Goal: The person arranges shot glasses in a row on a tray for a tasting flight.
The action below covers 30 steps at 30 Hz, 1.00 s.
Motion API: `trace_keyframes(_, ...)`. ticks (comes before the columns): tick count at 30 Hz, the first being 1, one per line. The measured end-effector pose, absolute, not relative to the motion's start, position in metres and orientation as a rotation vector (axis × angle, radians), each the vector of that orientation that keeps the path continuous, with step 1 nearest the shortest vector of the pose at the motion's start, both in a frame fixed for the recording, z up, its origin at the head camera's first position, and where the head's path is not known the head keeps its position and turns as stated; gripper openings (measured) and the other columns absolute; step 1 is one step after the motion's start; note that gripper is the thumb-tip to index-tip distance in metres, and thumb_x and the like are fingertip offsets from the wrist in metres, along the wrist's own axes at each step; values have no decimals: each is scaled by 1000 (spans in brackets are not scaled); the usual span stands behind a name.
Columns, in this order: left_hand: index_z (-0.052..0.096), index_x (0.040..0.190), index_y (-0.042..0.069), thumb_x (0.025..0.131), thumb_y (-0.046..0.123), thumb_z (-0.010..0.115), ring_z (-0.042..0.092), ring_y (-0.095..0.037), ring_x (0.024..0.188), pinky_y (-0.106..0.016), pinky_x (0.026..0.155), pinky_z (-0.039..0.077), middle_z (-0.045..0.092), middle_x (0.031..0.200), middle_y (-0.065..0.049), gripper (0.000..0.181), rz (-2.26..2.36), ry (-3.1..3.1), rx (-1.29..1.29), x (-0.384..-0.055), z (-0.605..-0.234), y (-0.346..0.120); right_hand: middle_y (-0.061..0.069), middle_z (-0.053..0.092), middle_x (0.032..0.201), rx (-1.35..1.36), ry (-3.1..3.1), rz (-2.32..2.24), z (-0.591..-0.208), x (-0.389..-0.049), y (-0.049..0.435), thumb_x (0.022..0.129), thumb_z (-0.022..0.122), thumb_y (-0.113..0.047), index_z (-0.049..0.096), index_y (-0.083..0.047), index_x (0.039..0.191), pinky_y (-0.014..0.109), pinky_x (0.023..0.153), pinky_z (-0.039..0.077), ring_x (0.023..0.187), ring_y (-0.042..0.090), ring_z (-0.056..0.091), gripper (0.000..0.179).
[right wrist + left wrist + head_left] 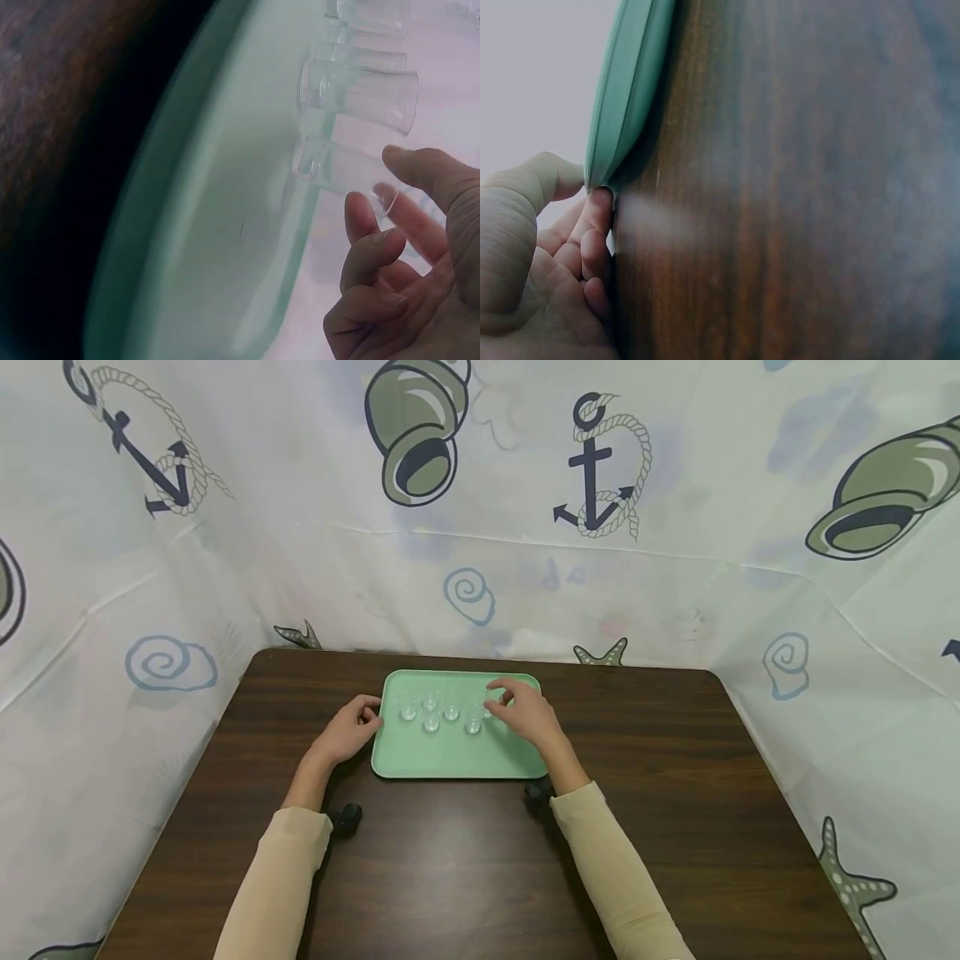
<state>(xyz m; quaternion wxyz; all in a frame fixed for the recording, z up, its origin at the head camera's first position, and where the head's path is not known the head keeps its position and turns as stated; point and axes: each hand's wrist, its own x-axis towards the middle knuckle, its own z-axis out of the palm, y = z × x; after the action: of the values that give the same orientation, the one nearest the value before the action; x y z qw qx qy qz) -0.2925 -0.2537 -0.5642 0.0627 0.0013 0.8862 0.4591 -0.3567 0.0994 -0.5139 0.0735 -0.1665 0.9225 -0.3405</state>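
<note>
A pale green tray (457, 764) lies on the table, bearing several small clear shot glasses (472, 724). At the tray's left edge, my left hand (351, 729) pinches the rim. The left wrist view shows the thumb (559, 176) on one side of that rim and the fingertips under it. Over the tray's right part reaches my right hand (523, 714), thumb and forefinger spread about a shot glass (341, 169) at the end of the group. In the right wrist view the thumb tip (397, 157) stands a little off its rim, and the other fingers are loosely bent.
The dark wooden table (450, 877) extends around the tray. A white cloth (517, 585) printed with anchors, shells and starfish hangs behind and at both sides. Black wrist cameras (346, 820) sit beside each forearm near the tray's front edge.
</note>
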Motion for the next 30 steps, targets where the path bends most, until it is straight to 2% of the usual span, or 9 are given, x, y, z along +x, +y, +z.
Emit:
trace_keyframes(11,47,155,-1,112,22,54,52,-24,86,-38,81,44,59,112,-15,49,1384,2683,9,-293,-565,-254,2,71,108,-556,2764,-942,-513,-358,100,105,72,-32,67,-24,144,39,68,46,74,21,60,41)
trace_keyframes(18,47,156,-1,112,21,54,52,-23,87,-38,81,45,59,112,-15,49,1386,2673,11,-293,-565,-250,3,71,107,-533,2731,-913,-514,-356,107,102,75,-30,61,-21,150,39,72,49,80,19,63,50)
trace_keyframes(24,45,157,-1,113,22,52,52,-24,89,-39,81,45,59,114,-16,50,1372,2671,11,-293,-562,-250,3,71,111,-471,2717,-892,-511,-354,118,103,74,-35,56,-24,154,38,72,50,79,20,65,56)
trace_keyframes(30,46,156,-2,115,24,47,53,-29,99,-42,85,43,56,115,-17,48,1345,2653,-8,-289,-557,-257,7,73,119,-470,2730,-921,-505,-353,139,107,65,-42,55,-22,156,44,76,54,86,24,69,53)
